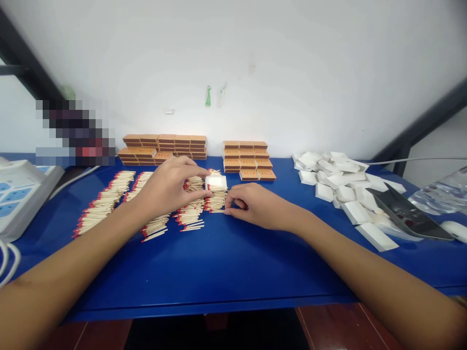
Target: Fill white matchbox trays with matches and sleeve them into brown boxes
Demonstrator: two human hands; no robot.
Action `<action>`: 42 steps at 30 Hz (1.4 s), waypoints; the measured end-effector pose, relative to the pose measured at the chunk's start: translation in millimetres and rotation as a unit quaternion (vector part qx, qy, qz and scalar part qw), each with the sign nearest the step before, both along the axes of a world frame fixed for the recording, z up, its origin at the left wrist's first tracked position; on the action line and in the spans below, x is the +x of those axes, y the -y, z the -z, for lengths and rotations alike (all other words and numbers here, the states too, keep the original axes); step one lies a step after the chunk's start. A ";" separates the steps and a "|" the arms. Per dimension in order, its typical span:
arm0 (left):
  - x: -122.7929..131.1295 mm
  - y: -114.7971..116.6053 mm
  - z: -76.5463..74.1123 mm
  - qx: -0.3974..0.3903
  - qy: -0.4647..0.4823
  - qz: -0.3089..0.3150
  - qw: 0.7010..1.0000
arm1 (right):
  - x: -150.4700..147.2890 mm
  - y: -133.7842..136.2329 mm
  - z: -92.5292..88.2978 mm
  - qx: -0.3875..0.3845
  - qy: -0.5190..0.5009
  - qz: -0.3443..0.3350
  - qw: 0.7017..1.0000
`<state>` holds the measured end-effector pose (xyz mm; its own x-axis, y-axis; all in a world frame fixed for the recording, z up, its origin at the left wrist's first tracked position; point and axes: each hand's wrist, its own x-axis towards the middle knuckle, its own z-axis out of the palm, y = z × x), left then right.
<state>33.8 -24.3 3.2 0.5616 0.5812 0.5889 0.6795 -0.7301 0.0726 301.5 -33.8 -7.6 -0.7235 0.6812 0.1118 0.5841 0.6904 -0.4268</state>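
Observation:
My left hand grips the left side of a small white matchbox tray, thumb at the near corner and index finger at the far one. A few red-tipped matches lie inside the tray. Just to its right, my right hand is closed, thumb and forefinger pinched at the end of a match at the near edge of a match row. More rows of matches lie on the blue table, partly covered by my left hand and forearm.
Stacked orange matchboxes and a smaller stack stand along the wall. At right are a heap of white trays, a phone, a clear plastic bottle and a white mouse. A power strip sits far left.

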 end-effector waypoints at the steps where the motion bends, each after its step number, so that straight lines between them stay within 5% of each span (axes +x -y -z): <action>1: -0.1 0.0 -0.2 -0.004 -0.004 -0.002 1.000 | 0.2 0.4 -0.9 -0.004 0.000 -0.002 1.000; 35: -1.4 -1.4 1.7 -0.018 -0.030 0.001 0.999 | -2.8 3.7 1.9 -0.049 -0.013 0.005 0.999; 42: -0.4 0.7 0.3 -0.021 -0.027 0.014 0.999 | 4.7 -3.9 -5.7 0.025 -0.101 0.050 0.993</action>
<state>33.4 -25.0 2.9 0.6086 0.5886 0.5321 0.6626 -0.7459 0.0672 306.2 -29.9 -1.9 -0.6111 0.7392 0.2830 0.5571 0.6556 -0.5097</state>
